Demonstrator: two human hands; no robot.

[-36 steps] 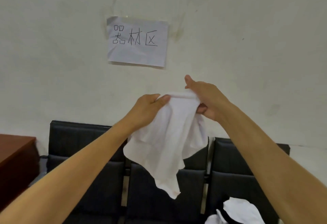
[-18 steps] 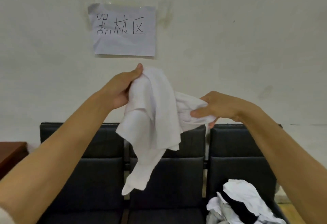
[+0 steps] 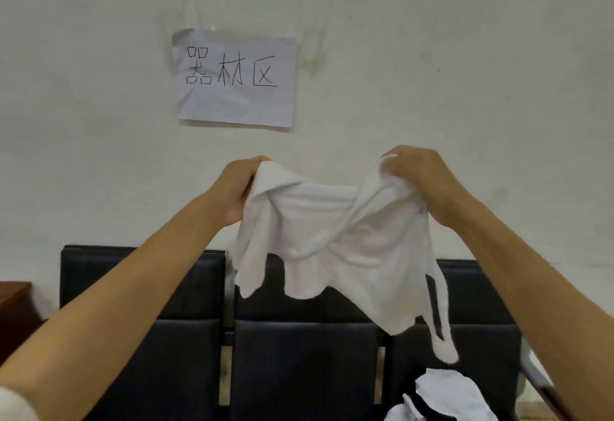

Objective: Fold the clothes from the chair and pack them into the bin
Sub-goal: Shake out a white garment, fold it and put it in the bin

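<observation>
Both hands have drawn apart and levelled since half a second ago, when the left was high and the right lower, so the bunched shirt is now stretched between them. Left fingers [image 3: 257, 163] curl round one top corner of the shirt [image 3: 345, 247]; right fingers [image 3: 393, 163] are curled into a gathered fold at the other. The left hand [image 3: 237, 189] and right hand [image 3: 420, 184] hold it in the air before the wall, above the row of chairs [image 3: 299, 364]; it touches no seat. The cloth hangs uneven, with a twisted band across its top and a narrow loop dangling at its lower right.

By my reading this is the opening-out step, before any fold. Next the shirt wants straightening: work out the twist, find the shoulders or hem, then lay it flat or fold it in the air.

More clothes [image 3: 448, 397], white with some black, lie on the right-hand seat near its front edge. No bin is in view.

A paper sign [image 3: 236, 83] taped to the wall reads 器材区 in handwriting. No brand shows on the shirt.
</observation>
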